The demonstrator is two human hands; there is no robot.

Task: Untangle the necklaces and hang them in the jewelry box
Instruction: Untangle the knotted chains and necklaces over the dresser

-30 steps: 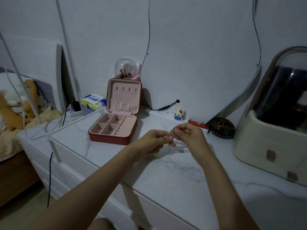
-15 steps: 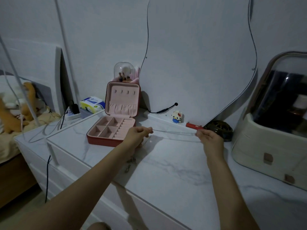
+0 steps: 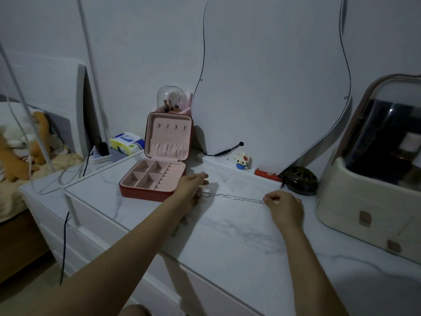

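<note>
Far to the left of our left hand (image 3: 192, 187), plush toys (image 3: 13, 156) lie on a bed, and a power strip (image 3: 99, 157) and a tissue pack (image 3: 126, 142) sit at the back of the white marble table (image 3: 227, 242). Just left of that hand stands the jewelry box (image 3: 157, 172), red outside and pink inside, its lid upright with four small hooks and a gathered pocket, its tray compartments bare. Our left hand reaches forward beside the box's right edge, fingers extended and loosely together; one end of the silver necklace (image 3: 232, 197) runs in under it, but we cannot tell exactly how the fingers grip it. A second bit of chain (image 3: 180, 225) shows on the table below our left wrist. The necklace stretches nearly straight between our hands, low over the table. Our right hand (image 3: 284, 206) pinches its other end between thumb and fingertips, the remaining fingers curled. Behind the gap between our hands sits a small block figure (image 3: 242, 160); beyond our right hand are a red bar (image 3: 267, 175) and a dark round dish (image 3: 300, 180). Right of that hand stands a cream cosmetic case (image 3: 364, 201).
</note>
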